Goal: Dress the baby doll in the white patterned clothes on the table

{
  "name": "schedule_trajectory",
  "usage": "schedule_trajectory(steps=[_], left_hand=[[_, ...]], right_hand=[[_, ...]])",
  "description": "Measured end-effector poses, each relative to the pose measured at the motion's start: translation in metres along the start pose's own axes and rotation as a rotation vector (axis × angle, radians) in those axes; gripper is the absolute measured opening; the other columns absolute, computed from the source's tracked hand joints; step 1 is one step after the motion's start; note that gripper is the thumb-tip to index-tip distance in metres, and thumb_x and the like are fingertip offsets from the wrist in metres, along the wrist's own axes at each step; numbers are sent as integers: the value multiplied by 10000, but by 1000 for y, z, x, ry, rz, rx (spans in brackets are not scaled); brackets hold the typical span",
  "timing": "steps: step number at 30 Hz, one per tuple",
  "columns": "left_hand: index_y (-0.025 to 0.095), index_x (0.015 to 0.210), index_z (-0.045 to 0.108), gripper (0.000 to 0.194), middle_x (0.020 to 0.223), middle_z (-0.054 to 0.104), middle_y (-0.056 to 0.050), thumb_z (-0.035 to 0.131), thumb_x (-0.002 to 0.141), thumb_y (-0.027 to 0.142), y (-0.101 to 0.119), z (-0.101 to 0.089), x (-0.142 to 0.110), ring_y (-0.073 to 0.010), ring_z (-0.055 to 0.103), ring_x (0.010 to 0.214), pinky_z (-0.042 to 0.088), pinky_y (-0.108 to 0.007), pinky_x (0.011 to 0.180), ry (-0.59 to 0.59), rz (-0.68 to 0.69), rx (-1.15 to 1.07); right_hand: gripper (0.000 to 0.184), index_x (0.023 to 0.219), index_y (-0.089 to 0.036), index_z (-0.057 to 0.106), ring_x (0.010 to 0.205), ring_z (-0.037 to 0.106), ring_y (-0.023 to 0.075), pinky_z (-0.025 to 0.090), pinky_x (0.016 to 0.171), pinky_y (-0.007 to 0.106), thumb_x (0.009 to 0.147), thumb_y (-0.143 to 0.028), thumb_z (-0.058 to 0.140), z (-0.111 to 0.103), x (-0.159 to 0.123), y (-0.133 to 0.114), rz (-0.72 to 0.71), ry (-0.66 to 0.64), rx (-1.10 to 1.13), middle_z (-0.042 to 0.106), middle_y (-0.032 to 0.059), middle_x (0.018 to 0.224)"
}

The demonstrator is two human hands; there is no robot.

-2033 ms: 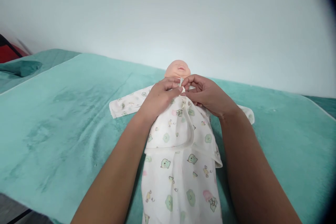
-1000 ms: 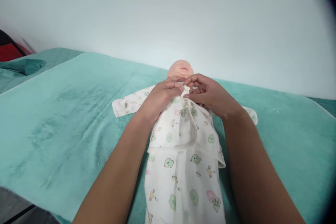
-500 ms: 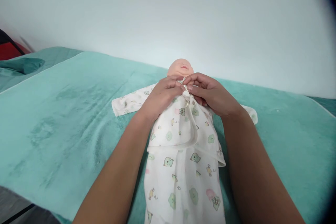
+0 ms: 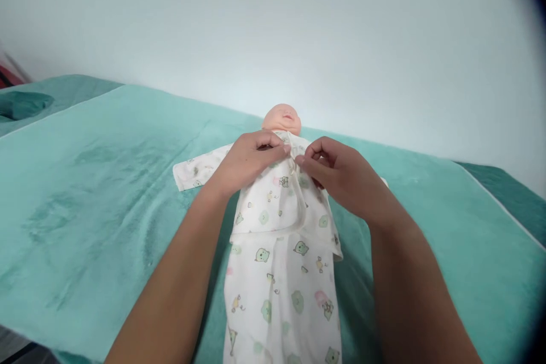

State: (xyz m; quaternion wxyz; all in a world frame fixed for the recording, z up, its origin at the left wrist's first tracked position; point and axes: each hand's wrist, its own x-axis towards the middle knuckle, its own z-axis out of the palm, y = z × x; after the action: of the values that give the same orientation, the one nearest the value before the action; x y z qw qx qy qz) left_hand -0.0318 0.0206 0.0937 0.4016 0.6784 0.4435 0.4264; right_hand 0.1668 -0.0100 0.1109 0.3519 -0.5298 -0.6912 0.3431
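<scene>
A baby doll [image 4: 282, 118] lies on its back on a teal blanket [image 4: 106, 182], head toward the wall. It wears a white garment [image 4: 281, 261] printed with small green animals. My left hand [image 4: 247, 160] pinches the left front edge of the garment on the doll's chest. My right hand [image 4: 341, 173] pinches the facing edge, fingers curled, right beside the left fingertips. One sleeve [image 4: 194, 170] lies spread out to the left. The top flap hangs loose over the lower part.
A pale wall [image 4: 298, 40] stands just behind the doll's head. A darker teal pillow or folded cloth [image 4: 21, 105] lies at the far left. The blanket's near edge [image 4: 34, 341] drops off at the bottom left.
My hands have slid a little down from the doll's neck to its chest and parted slightly. The collar below the chin now shows, and the view has shifted right.
</scene>
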Motion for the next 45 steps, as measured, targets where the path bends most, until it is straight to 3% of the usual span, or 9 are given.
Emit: schedule_trajectory(steps=[4, 7, 11, 14, 21, 27, 32, 37, 45], left_hand=[[219, 747, 708, 303, 836, 668, -31, 618, 854, 488, 6, -8, -5, -173, 570, 741, 403, -313, 633, -87, -41, 69], [238, 789, 733, 222, 842, 676, -24, 632, 838, 430, 10, -14, -7, -173, 566, 763, 407, -307, 652, -199, -14, 144], [248, 820, 728, 99, 894, 673, -12, 646, 782, 288, 9, -18, -6, -169, 562, 796, 413, -293, 658, -287, 36, 185], [247, 811, 719, 83, 913, 666, -6, 654, 768, 275, 6, -17, -5, -167, 557, 821, 409, -287, 666, -289, 53, 191], [230, 768, 696, 150, 883, 650, -15, 663, 807, 371, 8, -14, -4, -164, 546, 793, 414, -301, 678, -299, 47, 147], [231, 797, 672, 183, 822, 609, -12, 676, 807, 414, 10, -13, -4, -145, 488, 701, 367, -282, 597, -326, 25, 136], [218, 776, 650, 200, 807, 593, -8, 655, 838, 408, 9, -13, -3, -146, 497, 733, 374, -279, 641, -362, 71, 66], [212, 804, 645, 164, 742, 537, 8, 654, 847, 370, 8, -13, -3, -133, 463, 695, 352, -276, 624, -377, 45, 17], [200, 767, 624, 227, 736, 533, 6, 622, 881, 396, 7, -14, -2, -128, 444, 688, 336, -277, 629, -424, 40, -15]], right_hand=[[420, 661, -228, 488, 493, 357, 116, 212, 458, 293, 907, -542, 620, -2, -22, -15, 36, 27, -188, 517, -4, 588], [498, 596, -232, 443, 478, 323, 127, 182, 462, 309, 882, -602, 615, 8, -19, -16, 109, 56, -332, 497, 8, 547], [554, 541, -234, 340, 483, 252, 122, 152, 475, 315, 860, -554, 662, 28, -9, -14, 56, 100, -361, 404, -2, 504], [553, 540, -224, 315, 493, 231, 114, 154, 469, 310, 890, -518, 627, 31, -4, -12, 32, 95, -279, 377, -10, 507], [302, 634, -208, 509, 547, 472, 120, 302, 487, 265, 877, -362, 602, 7, 6, 7, 159, -229, 160, 530, -14, 576], [80, 711, -204, 575, 560, 513, 113, 357, 517, 250, 790, -198, 589, 4, 10, 18, 113, -310, 371, 551, -24, 616], [72, 699, -197, 584, 517, 486, 95, 349, 480, 234, 762, -181, 616, 2, 13, 23, 100, -351, 490, 531, -35, 609], [68, 718, -190, 651, 427, 418, 78, 294, 391, 219, 752, -204, 594, 2, 19, 34, 107, -367, 765, 515, -44, 564], [125, 817, -190, 701, 416, 454, 83, 310, 380, 206, 852, -284, 627, 6, 16, 30, 57, -341, 615, 536, -41, 521]])
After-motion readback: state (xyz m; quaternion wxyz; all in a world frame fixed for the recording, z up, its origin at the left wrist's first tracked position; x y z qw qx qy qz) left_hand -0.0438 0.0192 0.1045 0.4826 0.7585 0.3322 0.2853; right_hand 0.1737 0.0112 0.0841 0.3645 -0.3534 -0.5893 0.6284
